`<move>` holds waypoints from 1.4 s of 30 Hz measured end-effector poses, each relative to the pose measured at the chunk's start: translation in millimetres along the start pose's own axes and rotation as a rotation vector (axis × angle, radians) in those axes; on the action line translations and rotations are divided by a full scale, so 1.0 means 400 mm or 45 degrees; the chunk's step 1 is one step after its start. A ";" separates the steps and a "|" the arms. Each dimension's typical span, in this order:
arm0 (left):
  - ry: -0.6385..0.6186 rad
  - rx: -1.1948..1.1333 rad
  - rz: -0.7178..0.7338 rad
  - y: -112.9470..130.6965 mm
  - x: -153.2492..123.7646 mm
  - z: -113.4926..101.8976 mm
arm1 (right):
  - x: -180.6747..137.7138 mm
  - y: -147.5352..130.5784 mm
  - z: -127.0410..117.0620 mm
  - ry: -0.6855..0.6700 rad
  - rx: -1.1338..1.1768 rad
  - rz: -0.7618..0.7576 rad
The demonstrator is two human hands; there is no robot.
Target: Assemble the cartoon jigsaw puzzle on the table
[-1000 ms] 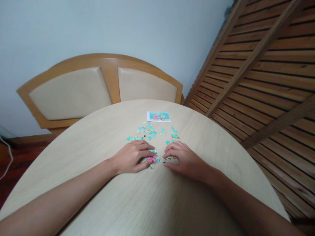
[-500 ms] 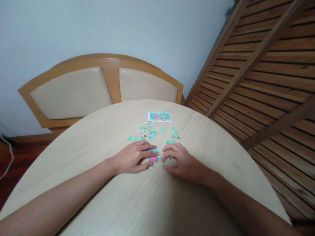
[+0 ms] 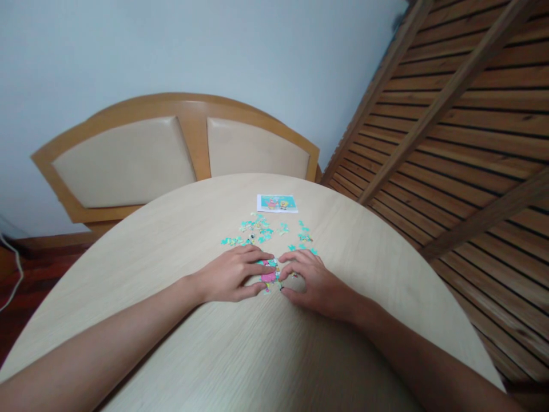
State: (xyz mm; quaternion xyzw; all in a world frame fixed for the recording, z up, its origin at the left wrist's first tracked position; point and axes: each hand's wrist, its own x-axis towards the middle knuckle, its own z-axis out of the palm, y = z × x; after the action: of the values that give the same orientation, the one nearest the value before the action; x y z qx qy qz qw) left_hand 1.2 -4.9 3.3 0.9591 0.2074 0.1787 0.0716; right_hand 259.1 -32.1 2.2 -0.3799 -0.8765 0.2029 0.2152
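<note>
A partly joined jigsaw puzzle [image 3: 269, 277], pink and turquoise, lies on the table between my hands. My left hand [image 3: 235, 273] rests palm down at its left side, fingers stretched over the joined pieces and thumb along the near edge. From the right, my right hand [image 3: 311, 280] curls in with thumb and fingertips at the puzzle's right edge. A small puzzle piece [image 3: 281, 288] shows between its thumb and index finger, mostly hidden by them. Part of another piece shows under the right palm.
Loose turquoise puzzle pieces [image 3: 257, 225] are scattered beyond my hands, with more pieces [image 3: 304, 237] to the right. A reference picture card [image 3: 278, 203] lies behind them on the round wooden table [image 3: 206, 355]. A padded bench back [image 3: 128, 160] stands beyond the table, wooden slats [image 3: 450, 114] at right.
My right hand has moved slightly left, bringing the small piece against the puzzle's right edge. My left hand has stayed in place on the joined pieces.
</note>
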 end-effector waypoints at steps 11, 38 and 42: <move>-0.009 -0.002 -0.005 0.001 0.001 0.000 | 0.002 -0.006 -0.004 -0.009 -0.058 0.008; 0.003 -0.006 0.008 -0.004 -0.002 0.001 | 0.002 0.007 -0.017 -0.021 -0.091 0.077; -0.022 0.013 -0.002 -0.004 -0.003 0.001 | 0.004 0.008 -0.019 -0.030 -0.092 0.080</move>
State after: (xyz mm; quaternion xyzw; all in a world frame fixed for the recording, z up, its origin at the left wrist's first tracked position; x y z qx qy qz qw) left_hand -0.1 -3.9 2.2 0.9608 0.2083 0.1694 0.0685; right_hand 264.1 -27.5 7.0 -0.4124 -0.8733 0.1823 0.1845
